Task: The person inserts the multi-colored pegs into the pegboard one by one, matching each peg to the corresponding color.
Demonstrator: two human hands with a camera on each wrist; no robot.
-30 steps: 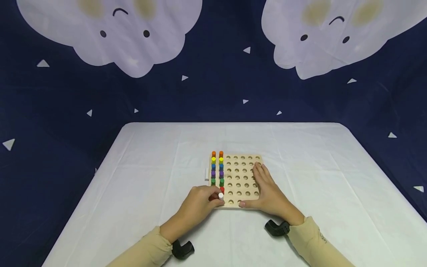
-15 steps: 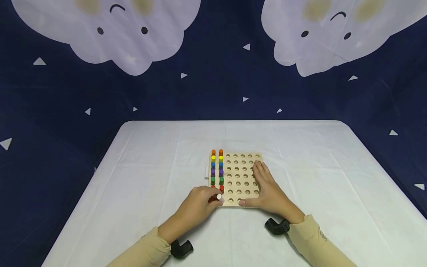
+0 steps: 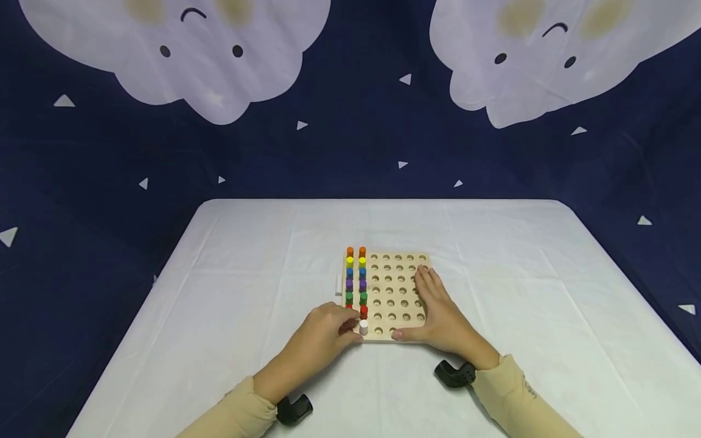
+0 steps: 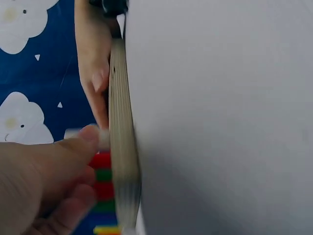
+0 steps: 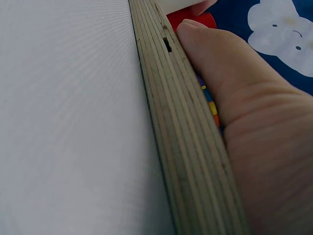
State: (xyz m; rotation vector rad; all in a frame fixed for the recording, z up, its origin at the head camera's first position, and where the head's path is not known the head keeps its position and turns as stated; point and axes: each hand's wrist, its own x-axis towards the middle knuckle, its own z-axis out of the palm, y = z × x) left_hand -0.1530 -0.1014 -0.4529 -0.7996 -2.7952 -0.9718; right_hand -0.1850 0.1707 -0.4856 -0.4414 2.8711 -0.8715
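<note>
A wooden pegboard (image 3: 391, 285) lies on the white table. Two columns of colored pegs stand at its left side, in orange, yellow, blue, purple, green and red. A white peg (image 3: 364, 328) stands upright at the near end of the second column, just in front of a red peg (image 3: 364, 312). My left hand (image 3: 320, 328) is beside the white peg, thumb and forefinger apart at its left; the left wrist view has the thumb (image 4: 80, 144) overlapping it. My right hand (image 3: 446, 316) rests spread on the board's right side, thumb on the near edge. The left column's near end is hidden.
Another white cylinder (image 3: 338, 285) lies against the board's left edge. Rows of holes (image 3: 390, 290) cover the board's middle and right. A dark blue cloth with clouds (image 3: 350, 146) hangs behind the table (image 3: 246, 255). Black devices (image 3: 456, 373) are strapped at both wrists.
The white peg, earlier tilted between my left fingers, now stands upright in the board. My left hand has drawn slightly left, its fingertips coming away from the peg. The right hand stays put.
</note>
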